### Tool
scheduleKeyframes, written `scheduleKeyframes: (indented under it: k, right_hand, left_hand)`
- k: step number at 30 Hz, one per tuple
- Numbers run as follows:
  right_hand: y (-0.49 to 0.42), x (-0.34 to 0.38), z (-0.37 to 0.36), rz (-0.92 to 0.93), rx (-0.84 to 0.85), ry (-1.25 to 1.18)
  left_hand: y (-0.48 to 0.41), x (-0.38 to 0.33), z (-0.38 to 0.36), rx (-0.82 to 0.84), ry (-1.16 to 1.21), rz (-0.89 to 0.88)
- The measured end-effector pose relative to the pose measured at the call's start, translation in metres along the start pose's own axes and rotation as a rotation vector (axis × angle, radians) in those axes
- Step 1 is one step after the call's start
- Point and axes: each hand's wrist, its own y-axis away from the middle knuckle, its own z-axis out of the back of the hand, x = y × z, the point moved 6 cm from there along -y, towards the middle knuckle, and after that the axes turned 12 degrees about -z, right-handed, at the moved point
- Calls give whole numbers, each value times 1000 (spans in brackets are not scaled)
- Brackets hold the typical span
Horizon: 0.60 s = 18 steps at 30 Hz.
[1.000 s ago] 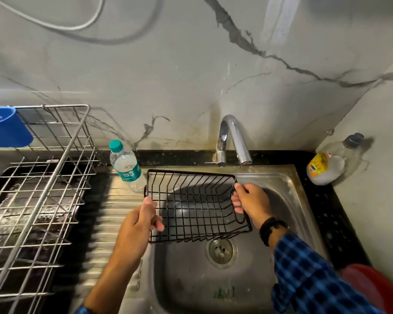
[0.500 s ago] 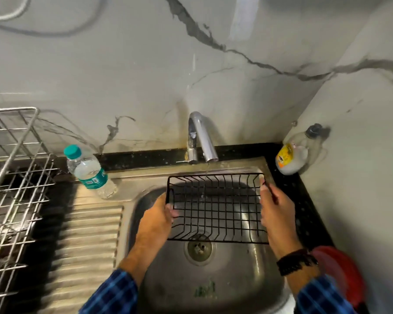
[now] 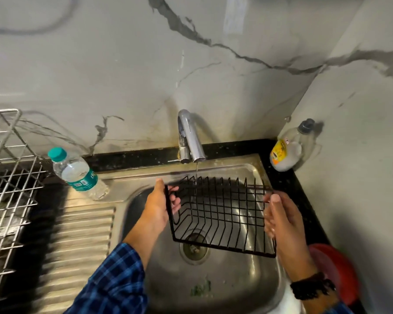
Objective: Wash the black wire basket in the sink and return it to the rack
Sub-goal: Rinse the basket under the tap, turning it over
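A tap point(image 3: 190, 137) stands at the back of the sink point(image 3: 225, 291). A thin line of water falls from it onto the back edge of the basket point(image 3: 220, 211). A water bottle point(image 3: 77, 175) with a green cap stands on the sink's back rim, to the left of the left hand point(image 3: 159, 207). A soap bottle point(image 3: 286, 148) sits in the right corner of the black worktop point(image 3: 127, 158). A red thing point(image 3: 336, 268) shows low down, just beside the right arm. The rack point(image 3: 7, 177) is far left, well apart from the basket.

The basket is tilted and held over the sink, above the drain point(image 3: 194, 248). The left hand's fingers are curled round its left end wire. The right hand point(image 3: 281, 218) holds the right end, thumb up on the top wire. The water bottle has water in it. A bit of green stuff point(image 3: 201, 288) lies on the sink floor.

The basket's right end is near the sink's right wall. A ridged draining board point(image 3: 77, 245) lies between sink and rack.
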Motion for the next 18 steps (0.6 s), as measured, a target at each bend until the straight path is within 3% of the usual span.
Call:
scheduleKeyframes:
  k: [3, 7, 10, 14, 18]
  right_hand:
    - [1, -18, 1, -100, -67, 155]
    - [1, -39, 0, -137, -125, 355]
    - [0, -46, 2, -150, -170, 336]
    - [-16, -63, 9, -327, -230, 218]
    - [-31, -59, -5, -496, -82, 152]
  left_hand:
    - [9, 5, 7, -18, 48, 14]
    - [17, 9, 19, 122, -90, -81]
    - [22, 6, 26, 243, -191, -162]
    - [35, -9, 24, 313, -645, -499]
    - [35, -28, 18, 298, -878, -828]
